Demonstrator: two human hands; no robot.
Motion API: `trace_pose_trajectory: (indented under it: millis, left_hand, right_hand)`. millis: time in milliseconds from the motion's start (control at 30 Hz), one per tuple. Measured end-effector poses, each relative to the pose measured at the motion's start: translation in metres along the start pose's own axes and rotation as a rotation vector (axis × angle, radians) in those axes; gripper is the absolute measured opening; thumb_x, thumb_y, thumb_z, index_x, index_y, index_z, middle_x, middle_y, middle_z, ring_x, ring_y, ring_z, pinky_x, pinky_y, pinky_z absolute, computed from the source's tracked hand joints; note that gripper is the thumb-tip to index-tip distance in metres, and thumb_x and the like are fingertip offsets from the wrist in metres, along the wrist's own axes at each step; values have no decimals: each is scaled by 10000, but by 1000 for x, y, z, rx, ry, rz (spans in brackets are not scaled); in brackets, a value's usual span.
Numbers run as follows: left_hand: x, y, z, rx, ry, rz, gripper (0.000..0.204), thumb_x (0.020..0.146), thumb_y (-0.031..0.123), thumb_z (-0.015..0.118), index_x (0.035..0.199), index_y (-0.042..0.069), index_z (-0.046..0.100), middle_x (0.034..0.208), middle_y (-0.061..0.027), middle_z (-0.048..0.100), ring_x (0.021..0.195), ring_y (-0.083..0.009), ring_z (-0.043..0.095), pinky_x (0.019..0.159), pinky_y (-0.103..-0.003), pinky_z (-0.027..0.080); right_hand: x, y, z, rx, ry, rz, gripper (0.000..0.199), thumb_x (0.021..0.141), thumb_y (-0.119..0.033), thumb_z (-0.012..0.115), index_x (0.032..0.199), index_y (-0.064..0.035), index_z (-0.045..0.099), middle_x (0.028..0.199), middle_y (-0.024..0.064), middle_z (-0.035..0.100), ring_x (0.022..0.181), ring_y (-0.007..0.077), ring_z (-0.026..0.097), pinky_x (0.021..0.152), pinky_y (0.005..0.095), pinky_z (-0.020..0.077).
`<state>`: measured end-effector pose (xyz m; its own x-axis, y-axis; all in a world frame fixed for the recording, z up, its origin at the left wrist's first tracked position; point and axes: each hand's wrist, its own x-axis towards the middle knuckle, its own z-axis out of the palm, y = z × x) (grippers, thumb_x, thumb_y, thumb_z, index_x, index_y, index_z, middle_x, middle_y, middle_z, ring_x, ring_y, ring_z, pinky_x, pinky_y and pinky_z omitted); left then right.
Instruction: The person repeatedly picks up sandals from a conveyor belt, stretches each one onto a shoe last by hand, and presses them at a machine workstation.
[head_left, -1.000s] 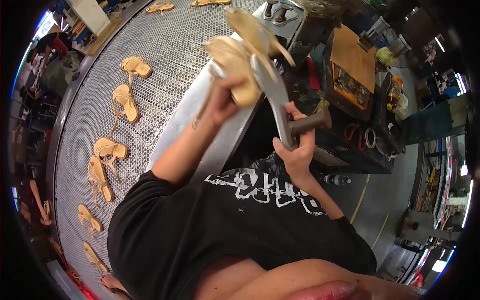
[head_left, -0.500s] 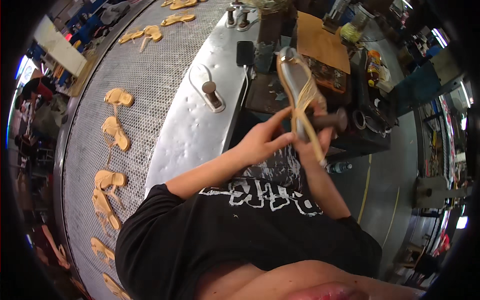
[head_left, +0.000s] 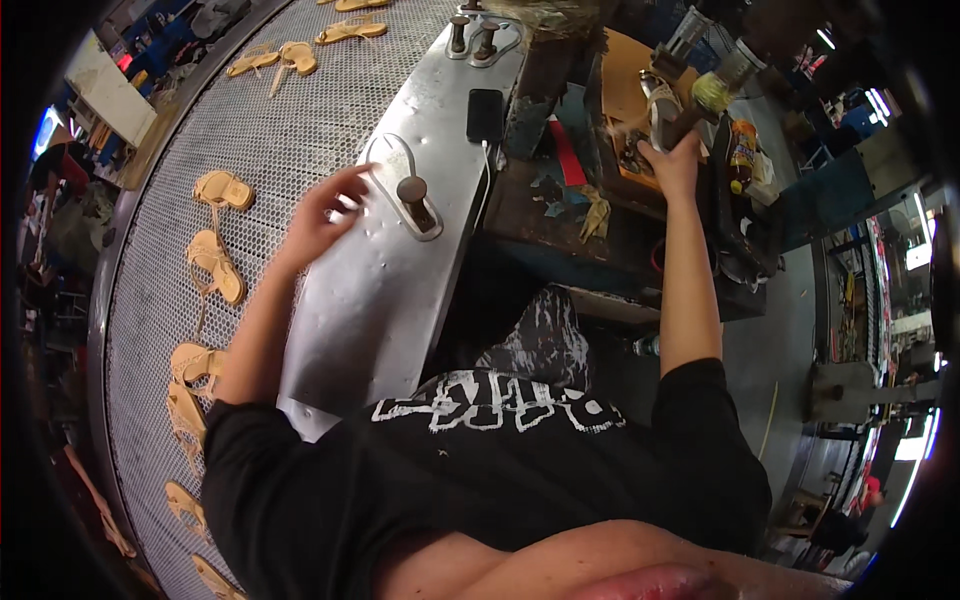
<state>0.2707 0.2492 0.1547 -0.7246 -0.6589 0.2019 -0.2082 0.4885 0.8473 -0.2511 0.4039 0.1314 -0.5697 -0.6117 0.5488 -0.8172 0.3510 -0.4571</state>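
Our right hand (head_left: 672,165) is closed around the handle of a brush (head_left: 712,92), its yellowish bristle head standing up and to the right of the fist, and a tan sandal sole (head_left: 657,100) stands just left of that fist, touching or nearly touching it; we cannot tell whether the fingers also pinch the sole or whether it merely leans there. Directly under this grip lies an orange tray (head_left: 622,90) on a cluttered dark workbench (head_left: 560,215), with a red strip and a yellow scrap a little nearer to us. Our left hand (head_left: 322,213) is open, fingers spread and narrow at the tips, holding nothing; the fingertips touch the left edge of a foot-shaped metal plate (head_left: 392,180) that carries a brown peg (head_left: 413,191), fixed on a grey steel bench (head_left: 380,280). Beyond that hand's far side a black phone (head_left: 485,114) lies on the same steel, and another peg stand sits farther on. To the left of the left hand runs a perforated mesh conveyor (head_left: 150,300) bearing many tan sandals (head_left: 222,190) spaced along its curve, well apart from both hands. We judge the step in hand to be brushing, probably with glue, on the sole at the tray, while the free hand steadies itself by the empty peg stand. The next move, as we read it, calls for an even coat on the sole and then seating it squarely over the peg without smearing the steel.
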Motion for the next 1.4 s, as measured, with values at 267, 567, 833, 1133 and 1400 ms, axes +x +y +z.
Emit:
trace_pose_trajectory:
  millis: [267,567,833,1133,1400]
  left_hand:
    - [-19,-188,-168,1273,-392,-239,885,669,-128,638,1452,107,297,1437,-156,373,1355,-324,338,1091,-393,369]
    - [11,-213,-200,1262,-316,-298,547,868,-45,496,1371,156,419,1159,-137,558,1055,-269,569,893,-392,486]
    - [27,-25,-146,-213,757,225,698,769,69,766,1376,38,424,942,-78,640,878,-152,617,782,-280,504]
    - [-74,72,144,-1469,-192,-419,463,828,73,619,1275,28,504,1187,-107,588,1095,-227,582,958,-364,474]
    - [22,48,59,-1372,439,-339,314,892,176,551,1157,26,475,953,-116,608,858,-224,640,747,-357,556]
  right_hand:
    - [12,-31,-23,302,88,50,597,741,-274,764,1199,12,509,1127,173,622,1070,316,597,920,393,441]
    - [10,-32,-21,82,-14,72,692,729,-331,759,1257,6,464,1168,201,598,1108,367,567,928,411,437]
    - [-27,-42,-6,-45,52,191,668,690,-305,798,1208,1,507,1167,207,599,1097,367,574,902,420,451]
    - [-196,-199,-20,1142,-39,150,608,711,-5,696,1254,35,424,1285,137,485,1184,238,477,1061,381,336]
    - [-235,-206,-89,1049,-540,-204,609,677,3,650,1232,31,403,1311,198,476,1343,341,370,1107,438,256]
